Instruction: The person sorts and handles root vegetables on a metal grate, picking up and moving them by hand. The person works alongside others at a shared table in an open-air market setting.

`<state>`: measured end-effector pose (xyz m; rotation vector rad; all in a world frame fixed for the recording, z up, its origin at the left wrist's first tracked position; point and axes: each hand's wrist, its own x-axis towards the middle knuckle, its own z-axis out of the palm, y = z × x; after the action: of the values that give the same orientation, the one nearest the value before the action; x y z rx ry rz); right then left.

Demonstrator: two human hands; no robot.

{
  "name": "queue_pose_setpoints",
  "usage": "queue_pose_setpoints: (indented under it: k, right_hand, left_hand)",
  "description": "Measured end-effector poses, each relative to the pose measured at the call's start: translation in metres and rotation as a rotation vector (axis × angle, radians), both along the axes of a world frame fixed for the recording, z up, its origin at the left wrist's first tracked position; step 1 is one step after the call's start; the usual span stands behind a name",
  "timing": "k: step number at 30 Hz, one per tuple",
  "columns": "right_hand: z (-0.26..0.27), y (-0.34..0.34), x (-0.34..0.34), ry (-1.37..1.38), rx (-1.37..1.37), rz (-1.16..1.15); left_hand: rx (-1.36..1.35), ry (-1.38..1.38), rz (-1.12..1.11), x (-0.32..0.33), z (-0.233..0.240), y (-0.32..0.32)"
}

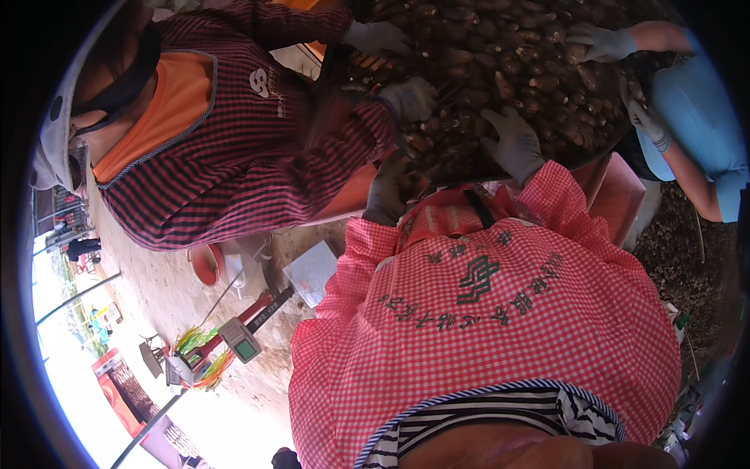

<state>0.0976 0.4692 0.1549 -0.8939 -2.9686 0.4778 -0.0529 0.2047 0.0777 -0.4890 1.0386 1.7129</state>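
Before me, a heap of brown tubers (527, 70), taro-like in shape, covers a dark surface with a curved rim. My right hand (515, 143), in a grey glove, rests over the near edge of the heap with thumb and fingers apart, touching the tubers. My left hand (387, 190), also gloved, is lower and further left, at the near rim beside a few tubers. It is in shadow, and whether its fingers close on a tuber cannot be seen. Red gingham sleeves cover both my arms.
At the left, a co-worker in a checked smock (252, 146) has gloved hands (410, 98) on the heap. Another in blue (697, 111) works at the right, a gloved hand (597, 42) on tubers. Below stand a platform scale (313, 272), its display (239, 340) and a red bucket (206, 265).
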Motion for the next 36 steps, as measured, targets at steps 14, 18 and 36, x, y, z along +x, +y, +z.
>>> queue_pose_setpoints:
  k: [14, 18, 36]
  right_hand:
    - [-0.033, -0.027, -0.063, 0.351, -0.399, 0.432]
    - [0.014, -0.023, -0.004, 0.119, -0.135, 0.338]
    - [-0.039, -0.035, -0.098, 0.283, -0.239, 0.366]
  left_hand:
    - [-0.847, 1.102, -0.619, -0.001, 0.012, 0.052]
    - [-0.689, 1.233, -0.445, -0.001, -0.056, 0.003]
    - [-0.297, 0.322, 0.386, 0.028, -0.039, -0.053]
